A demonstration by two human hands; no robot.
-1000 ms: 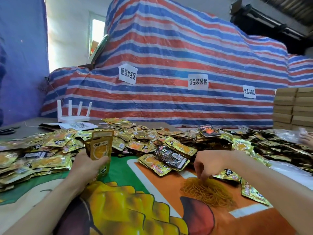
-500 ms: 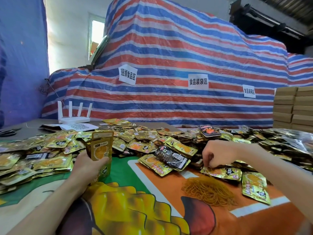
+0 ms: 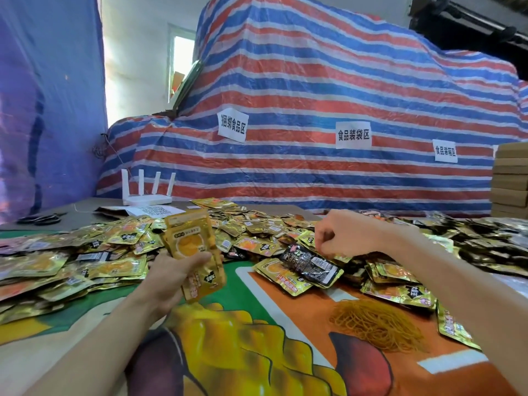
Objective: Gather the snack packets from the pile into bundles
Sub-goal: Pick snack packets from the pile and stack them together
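The left grip [image 3: 174, 275] holds an upright stack of gold packets [image 3: 188, 241] near centre. The right grip [image 3: 347, 238] curls over the pile [image 3: 257, 230] farther right, though whether it pinches a packet I cannot tell. The slick stack may fan out as another is pushed in, or the black packet [image 3: 311, 264] beneath could get taken by mistake.

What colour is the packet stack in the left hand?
The packet stack is gold with an orange picture; head view.
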